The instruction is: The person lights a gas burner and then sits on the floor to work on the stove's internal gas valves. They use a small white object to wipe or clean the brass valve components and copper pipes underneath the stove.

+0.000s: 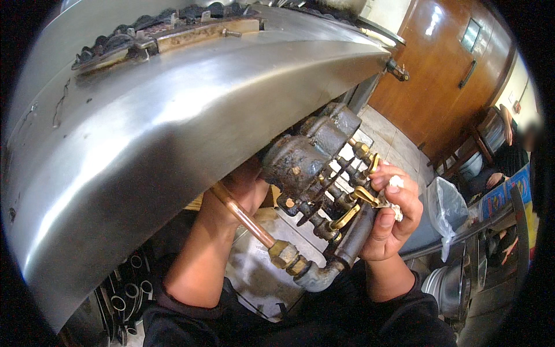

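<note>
Under the front edge of a stainless steel stove (pixel 173 115), blackened, greasy cast burner bodies (pixel 298 159) stick out. Brass valve levers (pixel 347 217) sit in a row between them and a dark gas pipe (pixel 357 234). My right hand (pixel 393 217) is closed at that pipe, beside the levers, with crumpled white tissue (pixel 396 181) poking out between its fingers. My left hand (pixel 248 182) reaches behind the burner bodies under the steel edge; its fingers are hidden. Across that wrist runs a copper tube (pixel 245 218), joined by a brass nut (pixel 284 254) to a grey elbow (pixel 318 276).
Sooty burner grates (pixel 173 34) top the stove. At the lower left are stacked utensils with ring-shaped ends (pixel 132 289). To the right stand a bin with a clear plastic bag (pixel 448 208), metal pots (pixel 448 289) and a wooden door (pixel 442 75). Another person (pixel 511 139) is at far right.
</note>
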`<state>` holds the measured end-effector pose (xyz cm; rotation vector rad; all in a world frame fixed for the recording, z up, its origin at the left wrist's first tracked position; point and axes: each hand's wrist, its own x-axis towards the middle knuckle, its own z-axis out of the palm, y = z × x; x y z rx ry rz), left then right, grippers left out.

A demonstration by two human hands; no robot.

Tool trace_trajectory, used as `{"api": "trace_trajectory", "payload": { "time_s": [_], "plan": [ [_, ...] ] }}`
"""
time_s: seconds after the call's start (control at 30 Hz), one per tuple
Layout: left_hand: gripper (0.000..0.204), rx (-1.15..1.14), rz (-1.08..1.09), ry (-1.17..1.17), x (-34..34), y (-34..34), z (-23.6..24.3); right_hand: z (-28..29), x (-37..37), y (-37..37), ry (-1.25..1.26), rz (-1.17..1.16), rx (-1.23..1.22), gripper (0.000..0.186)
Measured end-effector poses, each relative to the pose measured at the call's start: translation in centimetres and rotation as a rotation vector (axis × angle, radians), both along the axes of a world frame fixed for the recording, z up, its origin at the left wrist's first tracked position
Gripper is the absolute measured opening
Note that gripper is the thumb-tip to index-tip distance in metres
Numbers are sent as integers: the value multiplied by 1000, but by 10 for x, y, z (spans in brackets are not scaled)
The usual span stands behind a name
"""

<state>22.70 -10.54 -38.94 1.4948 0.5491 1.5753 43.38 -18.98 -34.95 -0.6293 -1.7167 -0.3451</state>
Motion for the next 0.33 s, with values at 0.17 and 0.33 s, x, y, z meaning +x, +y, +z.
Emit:
{"api": "trace_trajectory", "payload": {
  "time_s": [0.17, 0.33],
  "plan": [
    [29, 273, 460, 759, -11, 19, -15, 0, -1, 0, 10, 15, 0, 25],
    [34, -140, -353, -309, -6, 20, -16, -1, 1, 0, 14, 24, 0, 26]
  ]
}}
